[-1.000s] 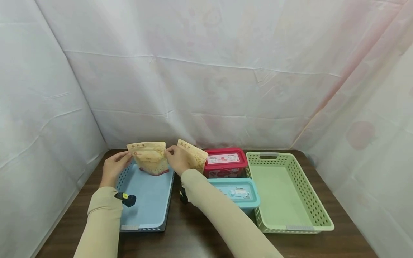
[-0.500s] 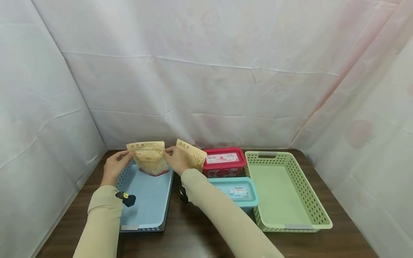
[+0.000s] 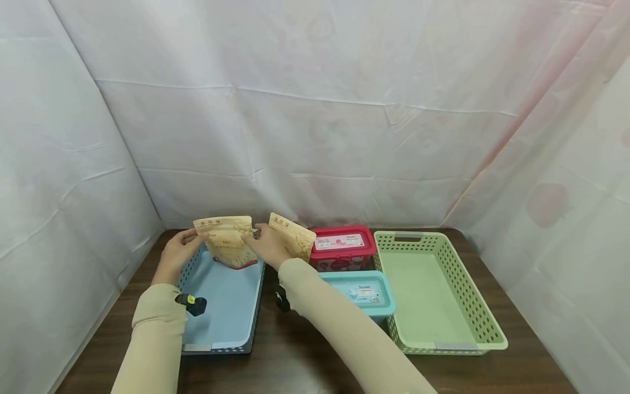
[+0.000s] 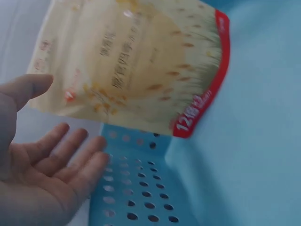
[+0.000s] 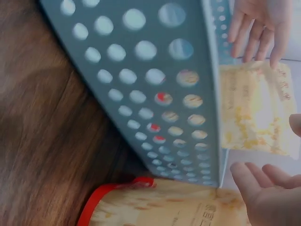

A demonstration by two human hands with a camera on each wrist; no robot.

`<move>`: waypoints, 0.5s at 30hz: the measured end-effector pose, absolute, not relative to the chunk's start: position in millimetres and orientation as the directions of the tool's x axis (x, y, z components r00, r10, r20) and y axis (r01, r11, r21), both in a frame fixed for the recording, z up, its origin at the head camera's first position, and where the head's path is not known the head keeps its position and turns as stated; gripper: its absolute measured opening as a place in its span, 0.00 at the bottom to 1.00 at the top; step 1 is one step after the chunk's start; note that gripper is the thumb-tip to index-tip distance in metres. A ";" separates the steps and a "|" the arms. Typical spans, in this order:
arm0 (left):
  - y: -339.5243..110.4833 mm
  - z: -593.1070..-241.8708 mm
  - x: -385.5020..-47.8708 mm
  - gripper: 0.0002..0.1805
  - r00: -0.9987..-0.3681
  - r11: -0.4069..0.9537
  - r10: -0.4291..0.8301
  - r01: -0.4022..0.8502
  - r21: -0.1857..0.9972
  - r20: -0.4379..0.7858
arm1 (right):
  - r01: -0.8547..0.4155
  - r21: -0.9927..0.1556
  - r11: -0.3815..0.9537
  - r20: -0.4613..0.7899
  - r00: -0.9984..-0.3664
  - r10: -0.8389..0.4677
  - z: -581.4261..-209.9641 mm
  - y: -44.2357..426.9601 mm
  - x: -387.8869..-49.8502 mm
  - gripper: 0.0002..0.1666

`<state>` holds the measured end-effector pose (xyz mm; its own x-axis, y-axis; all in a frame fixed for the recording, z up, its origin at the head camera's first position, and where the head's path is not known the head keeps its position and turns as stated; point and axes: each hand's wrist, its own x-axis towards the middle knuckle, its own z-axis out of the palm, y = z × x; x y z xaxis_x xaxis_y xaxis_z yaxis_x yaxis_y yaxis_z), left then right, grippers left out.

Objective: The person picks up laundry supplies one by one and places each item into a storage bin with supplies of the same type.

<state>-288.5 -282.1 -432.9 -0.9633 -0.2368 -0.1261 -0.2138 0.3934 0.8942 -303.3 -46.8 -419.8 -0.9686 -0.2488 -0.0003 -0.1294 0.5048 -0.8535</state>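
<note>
A cream stand-up pouch (image 3: 227, 249) with a red lower edge stands upright at the back of the blue basket (image 3: 223, 312). At its left edge is my left hand (image 3: 174, 257); in the left wrist view the thumb (image 4: 40, 86) overlaps the pouch's edge and the fingers (image 4: 70, 150) spread loosely below. On the other side, my right hand (image 3: 269, 244) has thumb and fingers parted around the right edge; whether it touches is unclear. A second cream pouch (image 3: 297, 239) stands outside the basket, behind the right hand, its lower part (image 5: 155, 207) visible in the right wrist view.
Right of the second pouch sits a red lidded box (image 3: 342, 246), with a light blue lidded box (image 3: 361, 295) in front of it. A green perforated basket (image 3: 445, 350) stands at the right on the dark wooden table (image 3: 290, 366). White cloth (image 3: 315, 142) hangs behind.
Both hands have loosened from the pouch's upper edges, thumbs and fingers parting. My right thumb now lies across the pouch's front. The pouch stays about where it was.
</note>
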 end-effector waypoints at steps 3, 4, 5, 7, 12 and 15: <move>-279.9 -429.4 -285.8 0.54 -0.967 0.360 -0.215 -0.208 0.910 -0.136 | -0.125 -0.888 0.442 0.002 -0.963 -0.268 -417.1 -44.4 -300.7 0.41; -278.9 -428.1 -284.6 0.55 -0.968 0.345 -0.206 -0.207 0.915 -0.141 | -0.119 -0.900 0.419 0.001 -0.962 -0.273 -416.3 -43.4 -299.6 0.42; -277.9 -426.7 -283.3 0.56 -0.969 0.333 -0.199 -0.206 0.920 -0.145 | -0.116 -0.908 0.403 -0.001 -0.961 -0.278 -415.6 -42.2 -298.8 0.43; -276.3 -424.0 -280.2 0.57 -0.970 0.315 -0.187 -0.208 0.926 -0.154 | -0.107 -0.917 0.384 -0.005 -0.960 -0.279 -414.0 -39.8 -296.9 0.44; -272.9 -416.7 -270.8 0.59 -0.965 0.295 -0.195 -0.229 0.927 -0.177 | -0.109 -0.907 0.407 -0.005 -0.963 -0.270 -409.2 -33.6 -291.8 0.47; -271.2 -413.0 -265.6 0.61 -0.965 0.280 -0.199 -0.225 0.933 -0.173 | -0.123 -0.912 0.392 0.011 -0.962 -0.275 -406.4 -30.8 -289.1 0.48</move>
